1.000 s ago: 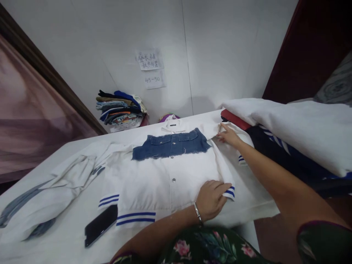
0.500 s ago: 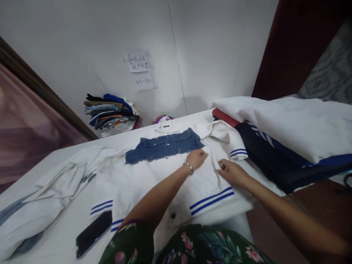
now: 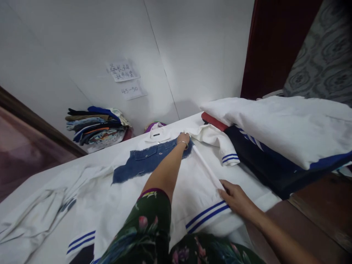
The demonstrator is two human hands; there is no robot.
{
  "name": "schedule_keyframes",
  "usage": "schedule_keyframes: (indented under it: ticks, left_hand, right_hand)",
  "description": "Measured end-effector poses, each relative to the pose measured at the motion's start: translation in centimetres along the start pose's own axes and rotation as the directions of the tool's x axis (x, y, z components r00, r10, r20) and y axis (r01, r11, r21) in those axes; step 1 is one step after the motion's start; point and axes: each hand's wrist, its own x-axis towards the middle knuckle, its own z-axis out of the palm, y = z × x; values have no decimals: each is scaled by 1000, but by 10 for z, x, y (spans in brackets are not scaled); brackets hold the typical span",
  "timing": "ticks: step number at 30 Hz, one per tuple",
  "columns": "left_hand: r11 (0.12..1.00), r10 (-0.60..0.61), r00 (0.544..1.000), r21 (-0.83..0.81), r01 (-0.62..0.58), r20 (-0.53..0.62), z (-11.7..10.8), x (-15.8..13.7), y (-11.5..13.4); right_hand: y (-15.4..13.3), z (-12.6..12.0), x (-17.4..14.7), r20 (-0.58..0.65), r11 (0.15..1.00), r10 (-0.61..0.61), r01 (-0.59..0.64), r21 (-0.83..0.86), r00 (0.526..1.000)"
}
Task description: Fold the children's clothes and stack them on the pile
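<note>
A white jacket (image 3: 189, 183) with a blue denim chest panel (image 3: 145, 159) and blue-striped cuffs and hem lies spread on the white table. My left hand (image 3: 183, 140) is closed on the jacket at its right shoulder, by the panel's upper corner. Lower down, my right hand (image 3: 231, 194) pinches the jacket's side edge just above the striped hem. Between my hands that edge runs in a straight, raised line. The right sleeve (image 3: 220, 143) lies bent outward, its striped cuff toward the dark clothes. My left forearm covers part of the panel and jacket front.
Folded clothes (image 3: 97, 126) are stacked at the back left. A crumpled white garment (image 3: 41, 212) lies on the left of the table (image 3: 35, 183). To the right are dark blue clothes (image 3: 255, 161) under a large white garment (image 3: 283, 124). A dark phone (image 3: 82, 255) shows at the bottom edge.
My left hand has moved up and away to the jacket's shoulder. My right hand has moved down the side edge and gripped it. The side edge has straightened. The view has shifted.
</note>
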Motion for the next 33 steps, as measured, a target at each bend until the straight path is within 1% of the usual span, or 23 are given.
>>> schedule_keyframes:
  ticks: [2,3,5,8,10,12,13,15,16,18,20,22,23,24,25,26,28,30,32,33]
  left_hand:
    - [997,1,999,-80,-3,-35,-5,14,5]
    - [993,2,999,-120,-7,-45,-4,18,8]
    - [982,12,1000,-188,-17,-28,4,19,12]
    - [960,59,997,-276,-42,53,28,8,14]
    - [945,108,990,-318,-75,88,42,-3,13]
    - [932,161,983,-341,-121,90,49,-14,11]
    - [925,187,979,-349,-148,82,49,-19,10]
    - [911,239,969,-360,-201,64,45,-30,5]
    - [905,260,964,-363,-222,58,41,-37,2]
    - [895,292,955,-367,-253,56,31,-54,-9]
    - [893,345,936,-332,-305,68,20,-75,-25]
    - [887,426,901,-237,-396,87,10,-102,-45]
    - [881,463,881,-166,-444,99,5,-116,-56]
    - [874,485,868,-87,-477,111,1,-131,-67]
    - [872,488,864,-11,-490,124,-1,-146,-77]
    - [872,475,869,58,-486,140,-3,-160,-87]
    - [880,425,887,148,-452,180,-3,-188,-104]
    - [886,396,895,169,-431,207,-2,-210,-119]
    - [896,384,905,162,-413,185,-4,-224,-132]
    - [907,365,918,163,-389,155,-8,-227,-140]
  right_hand:
    - [5,2,-1,14,969,32,-35,246,999]
    - [7,2,-1,37,941,56,-65,331,998]
    - [10,3,-1,96,902,97,-128,413,991]
    - [12,0,-3,169,895,157,-213,392,973]
    - [12,-5,-7,220,900,220,-285,330,950]
    - [13,-11,-12,260,919,246,-310,242,934]
    - [14,-15,-15,266,939,239,-292,181,934]
    - [15,-21,-19,241,978,202,-210,9,949]
    - [15,-23,-21,215,981,185,-169,-93,959]
    - [10,-28,-22,133,960,134,-95,-264,982]
    - [-1,-29,-21,32,946,25,-14,-323,999]
    - [-14,-24,-16,-26,943,-145,130,-307,989]
    - [-19,-20,-12,-18,929,-232,216,-301,973]
    - [-22,-15,-7,19,906,-301,292,-308,954]
    - [-22,-9,-3,79,879,-340,347,-326,937]
    - [-19,-3,2,143,857,-341,370,-358,929]
    - [-5,8,9,240,828,-263,347,-442,934]
    - [15,15,12,268,803,-182,301,-515,946]
    - [36,18,11,253,784,-190,301,-543,949]
    - [46,19,10,244,777,-196,303,-552,950]
